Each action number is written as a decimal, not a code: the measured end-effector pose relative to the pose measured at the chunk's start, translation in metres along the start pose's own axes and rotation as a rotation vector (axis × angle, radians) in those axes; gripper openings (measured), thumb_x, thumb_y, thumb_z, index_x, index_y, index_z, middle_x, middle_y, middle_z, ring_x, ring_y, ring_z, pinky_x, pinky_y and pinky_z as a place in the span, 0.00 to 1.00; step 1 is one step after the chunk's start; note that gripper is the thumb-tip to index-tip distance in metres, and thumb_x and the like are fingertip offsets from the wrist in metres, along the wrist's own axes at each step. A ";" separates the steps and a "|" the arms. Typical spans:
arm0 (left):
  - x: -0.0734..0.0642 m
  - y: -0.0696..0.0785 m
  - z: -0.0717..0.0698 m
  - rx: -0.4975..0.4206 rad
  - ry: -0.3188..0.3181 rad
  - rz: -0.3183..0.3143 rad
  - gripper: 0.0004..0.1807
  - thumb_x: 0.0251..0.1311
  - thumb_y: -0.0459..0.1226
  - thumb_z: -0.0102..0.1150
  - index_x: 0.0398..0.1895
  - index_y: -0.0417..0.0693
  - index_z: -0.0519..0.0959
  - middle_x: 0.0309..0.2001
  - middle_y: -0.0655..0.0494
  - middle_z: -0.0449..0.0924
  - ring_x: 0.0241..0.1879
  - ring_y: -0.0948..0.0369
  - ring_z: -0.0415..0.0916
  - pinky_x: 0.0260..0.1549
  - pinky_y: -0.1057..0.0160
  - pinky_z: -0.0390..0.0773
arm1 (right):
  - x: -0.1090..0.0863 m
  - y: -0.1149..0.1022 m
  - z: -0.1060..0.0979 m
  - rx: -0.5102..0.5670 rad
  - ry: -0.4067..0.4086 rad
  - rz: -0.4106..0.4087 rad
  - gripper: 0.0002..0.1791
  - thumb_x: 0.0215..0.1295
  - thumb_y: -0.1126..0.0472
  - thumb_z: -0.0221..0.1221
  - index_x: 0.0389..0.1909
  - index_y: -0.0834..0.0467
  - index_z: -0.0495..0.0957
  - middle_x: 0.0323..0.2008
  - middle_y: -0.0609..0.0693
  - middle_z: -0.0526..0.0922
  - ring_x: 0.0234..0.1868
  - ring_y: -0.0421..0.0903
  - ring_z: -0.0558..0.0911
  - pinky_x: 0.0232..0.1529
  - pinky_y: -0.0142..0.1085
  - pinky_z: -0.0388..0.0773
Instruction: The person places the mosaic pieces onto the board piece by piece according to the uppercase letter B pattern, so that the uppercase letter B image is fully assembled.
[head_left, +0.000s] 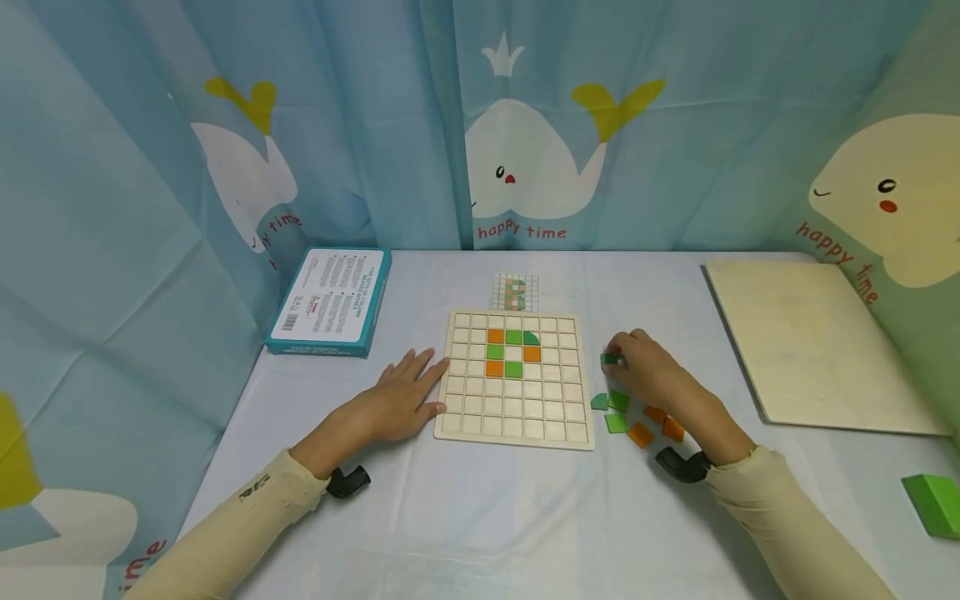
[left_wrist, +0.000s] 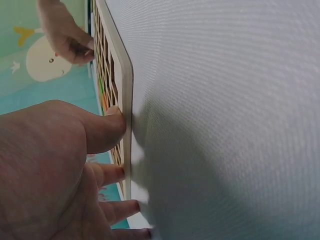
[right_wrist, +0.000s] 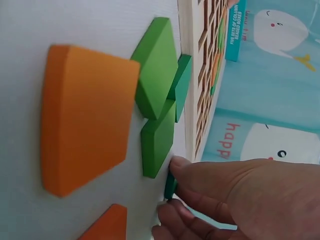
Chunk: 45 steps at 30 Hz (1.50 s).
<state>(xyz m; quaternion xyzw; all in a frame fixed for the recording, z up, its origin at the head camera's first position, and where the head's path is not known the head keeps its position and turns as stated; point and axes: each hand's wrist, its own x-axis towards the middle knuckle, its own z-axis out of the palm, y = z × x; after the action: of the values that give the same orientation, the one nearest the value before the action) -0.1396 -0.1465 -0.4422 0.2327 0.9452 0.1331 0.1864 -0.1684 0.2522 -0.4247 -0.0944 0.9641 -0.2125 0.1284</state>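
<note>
A pale wooden grid board (head_left: 525,408) lies mid-table, with a ring of orange, light green and dark green tiles in its upper cells. Along its left edge rests my left hand (head_left: 405,404), fingers spread; the left wrist view shows the thumb (left_wrist: 106,131) against the rim. To the right of the board, my right hand (head_left: 648,367) pinches a dark green tile (right_wrist: 170,186) between thumb and fingers, low over the table. Close by lie light green squares (head_left: 616,423), a dark green quarter-circle tile (head_left: 600,402) and several orange tiles (head_left: 641,434).
Behind the board lies a small printed pattern card (head_left: 515,292). A teal and white box (head_left: 327,298) sits at the back left. On the right are a large pale panel (head_left: 817,342) and a green block (head_left: 932,505). A whale-print curtain (head_left: 405,125) hangs behind the table.
</note>
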 end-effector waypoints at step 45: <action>0.003 -0.003 0.002 0.017 -0.003 0.004 0.41 0.80 0.55 0.50 0.87 0.51 0.51 0.86 0.41 0.44 0.84 0.37 0.38 0.77 0.32 0.49 | 0.021 -0.067 0.046 0.070 0.041 -0.410 0.05 0.71 0.71 0.65 0.45 0.63 0.82 0.45 0.56 0.78 0.44 0.49 0.80 0.47 0.42 0.82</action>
<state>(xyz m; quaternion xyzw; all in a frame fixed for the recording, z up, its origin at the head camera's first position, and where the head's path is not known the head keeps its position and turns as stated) -0.1422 -0.1476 -0.4454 0.2363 0.9456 0.1250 0.1853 -0.1666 0.1697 -0.4399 -0.2799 0.9190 -0.2697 0.0659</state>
